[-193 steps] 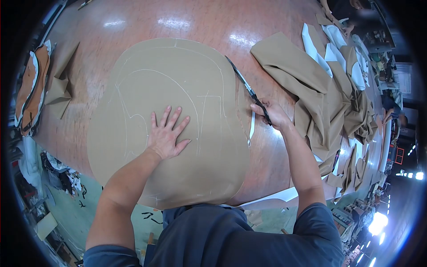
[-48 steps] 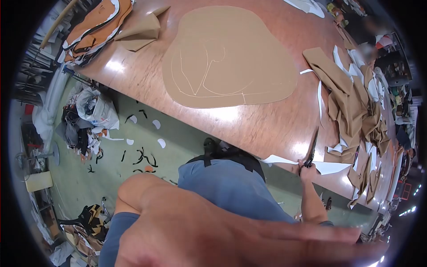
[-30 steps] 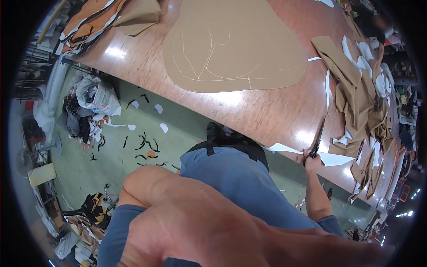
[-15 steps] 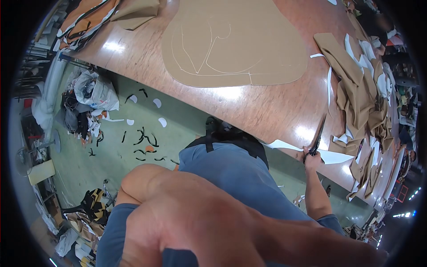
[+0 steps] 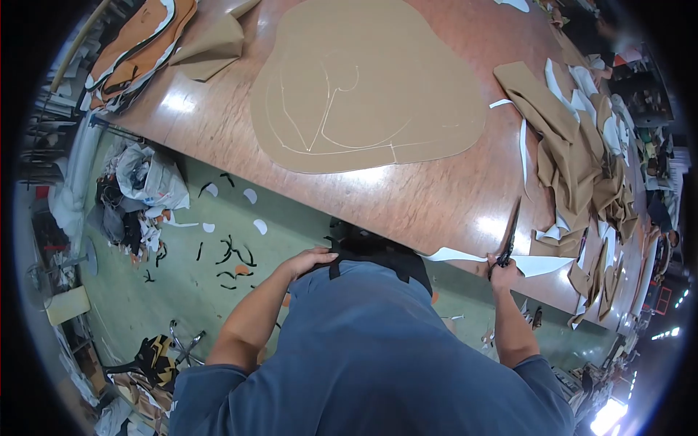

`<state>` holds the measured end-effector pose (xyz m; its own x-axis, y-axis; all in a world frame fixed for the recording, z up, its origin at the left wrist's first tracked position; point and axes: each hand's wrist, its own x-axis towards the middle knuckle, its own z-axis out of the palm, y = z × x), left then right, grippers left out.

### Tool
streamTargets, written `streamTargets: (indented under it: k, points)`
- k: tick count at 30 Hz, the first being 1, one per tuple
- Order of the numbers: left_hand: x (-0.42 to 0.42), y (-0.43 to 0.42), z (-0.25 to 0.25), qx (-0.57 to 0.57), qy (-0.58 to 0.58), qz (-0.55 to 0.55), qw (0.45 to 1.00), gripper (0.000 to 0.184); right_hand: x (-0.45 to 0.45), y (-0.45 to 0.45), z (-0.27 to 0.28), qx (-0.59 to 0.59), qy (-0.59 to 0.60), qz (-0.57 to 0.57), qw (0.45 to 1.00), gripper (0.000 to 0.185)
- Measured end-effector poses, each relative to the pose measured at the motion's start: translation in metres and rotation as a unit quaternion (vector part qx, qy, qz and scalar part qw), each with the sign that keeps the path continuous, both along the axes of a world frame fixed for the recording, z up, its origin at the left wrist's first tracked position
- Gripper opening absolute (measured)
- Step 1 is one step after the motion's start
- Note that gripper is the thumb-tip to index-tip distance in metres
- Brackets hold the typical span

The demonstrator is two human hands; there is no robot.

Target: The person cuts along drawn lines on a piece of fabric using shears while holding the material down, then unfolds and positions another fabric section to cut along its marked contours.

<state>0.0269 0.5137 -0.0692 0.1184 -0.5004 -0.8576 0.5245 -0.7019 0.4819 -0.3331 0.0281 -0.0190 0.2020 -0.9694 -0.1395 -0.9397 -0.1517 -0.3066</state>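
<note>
In my right hand (image 5: 504,276) is a pair of black scissors (image 5: 511,236), its closed blades pointing away over the table. The fingers are wrapped round the handles, above a white scrap (image 5: 542,265) at the table's near edge. My left hand (image 5: 313,260) rests at my waist against a black waist band (image 5: 345,251), its fingers stretched out and holding nothing that I can see. A large brown sheet (image 5: 363,94) with a rounded outline lies flat on the table (image 5: 429,200). White lines are drawn on it.
Crumpled brown and white offcuts (image 5: 571,167) cover the table's right end. Orange pieces with black and white edging (image 5: 138,43) lie at the far left, beside a folded brown piece (image 5: 211,47). A stuffed white bag (image 5: 149,171) and dark scraps (image 5: 236,251) are on the green floor.
My left arm, raised close across the view before, has come down, and its hand is now at my waist. The right hand keeps the scissors. The view has shifted slightly.
</note>
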Motion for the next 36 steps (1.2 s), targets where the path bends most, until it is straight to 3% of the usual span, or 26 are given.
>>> streamTargets:
  k: [3, 7, 15, 20, 22, 25, 27, 30, 33, 35, 36]
  points:
    - [0.0, -0.005, 0.0, -0.002, 0.031, 0.022, 0.999, 0.092, -0.003, -0.002, -0.005, 0.0, -0.018, 0.004, 1.0, 0.065]
    - [0.006, -0.016, -0.005, 0.001, -0.042, -0.054, 0.998, 0.09, 0.007, 0.006, 0.011, 0.003, 0.0, -0.003, 1.0, 0.061]
    - [0.004, -0.02, -0.01, -0.011, -0.054, -0.013, 0.998, 0.09, 0.004, 0.006, 0.009, 0.007, -0.024, -0.008, 1.0, 0.057]
    - [0.003, -0.011, -0.04, -0.025, -0.048, -0.027, 0.998, 0.09, 0.011, 0.012, 0.018, 0.044, -0.053, -0.03, 0.997, 0.063]
    - [0.001, -0.005, -0.056, -0.041, -0.043, -0.016, 0.998, 0.089, -0.002, 0.007, -0.002, 0.044, -0.074, -0.032, 0.996, 0.065]
    - [-0.009, -0.029, -0.014, 0.008, -0.055, 0.027, 0.998, 0.084, 0.005, 0.016, 0.012, 0.026, -0.067, -0.045, 0.996, 0.063]
    - [-0.007, -0.025, -0.034, 0.003, -0.173, -0.015, 0.985, 0.07, 0.009, 0.018, 0.018, 0.039, -0.065, -0.059, 0.995, 0.061]
    - [0.003, -0.04, 0.032, 0.005, -0.332, -0.171, 0.928, 0.055, 0.012, 0.02, 0.03, 0.045, -0.093, -0.068, 0.992, 0.056]
    - [0.016, -0.072, 0.091, -0.019, -0.481, -0.17, 0.86, 0.042, 0.002, 0.017, 0.01, 0.02, -0.116, -0.054, 0.992, 0.054]
    - [0.022, -0.117, 0.135, 0.009, -0.522, -0.149, 0.84, 0.043, -0.003, 0.013, 0.006, 0.028, -0.13, -0.065, 0.989, 0.051]
    - [0.039, -0.124, 0.098, -0.082, -0.579, -0.122, 0.802, 0.045, -0.005, 0.012, 0.003, 0.035, -0.137, -0.067, 0.988, 0.05]
